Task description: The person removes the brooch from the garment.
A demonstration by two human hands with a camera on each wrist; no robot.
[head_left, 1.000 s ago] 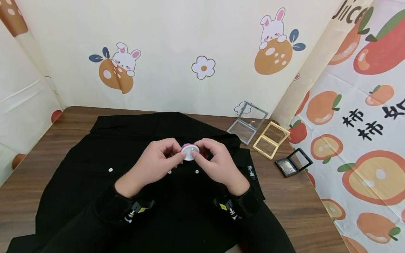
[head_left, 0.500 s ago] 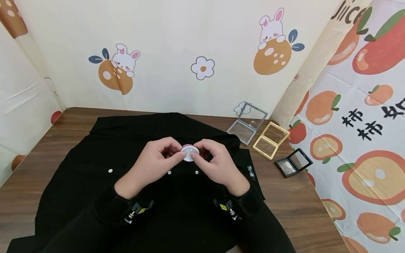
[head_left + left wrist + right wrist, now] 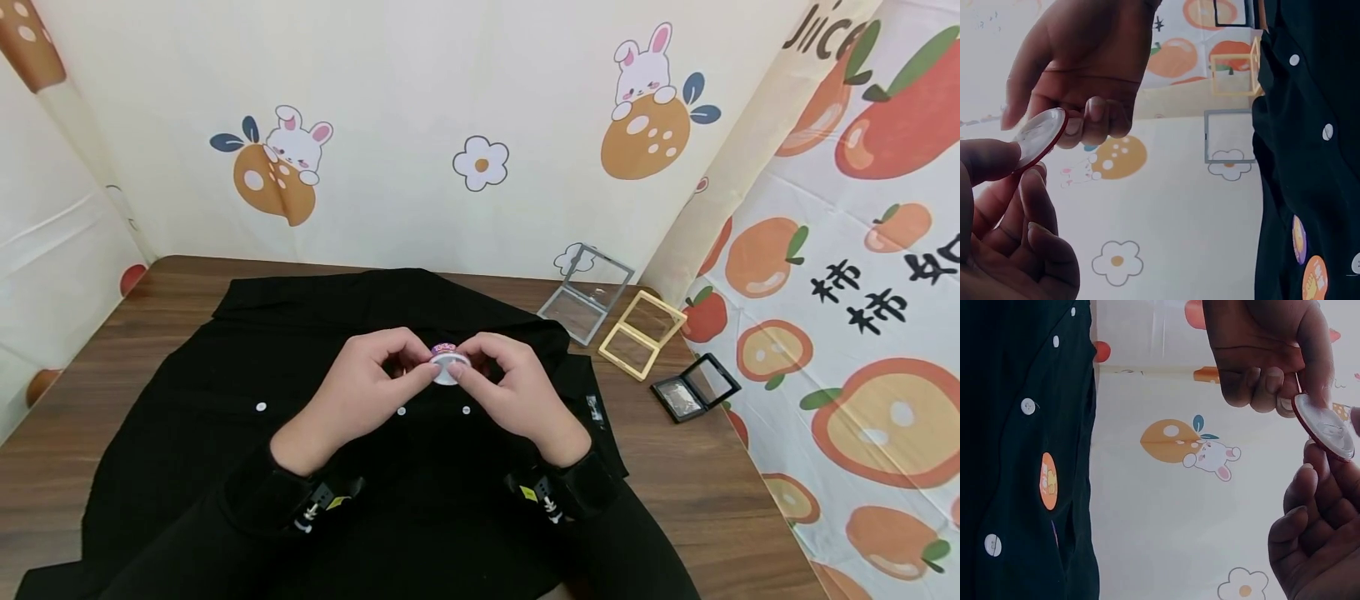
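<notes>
Between both hands, over the middle of the black shirt (image 3: 195, 433), a small round pin badge (image 3: 445, 375) is held tilted. Its pale back faces me, and purple shows along its far edge. My left hand (image 3: 363, 379) pinches one side with thumb and fingers, while the right hand (image 3: 517, 392) holds the other. In the left wrist view the badge (image 3: 1041, 139) has a red rim. From the right wrist view, a pin-like line crosses the badge's back (image 3: 1327, 425). An orange badge (image 3: 1049, 481) and a purple badge (image 3: 1299, 239) sit on the shirt by its white buttons.
To the right on the wooden table (image 3: 720, 492) stand three open square frames: a grey one (image 3: 570, 312), a yellow one (image 3: 630, 350) and a black one (image 3: 678, 398). Printed cloth (image 3: 390, 100) hangs behind the table and along its sides.
The badge has tipped between the fingers, so its pale back looks narrower and more of the purple side shows. Both hands stay in nearly the same place.
</notes>
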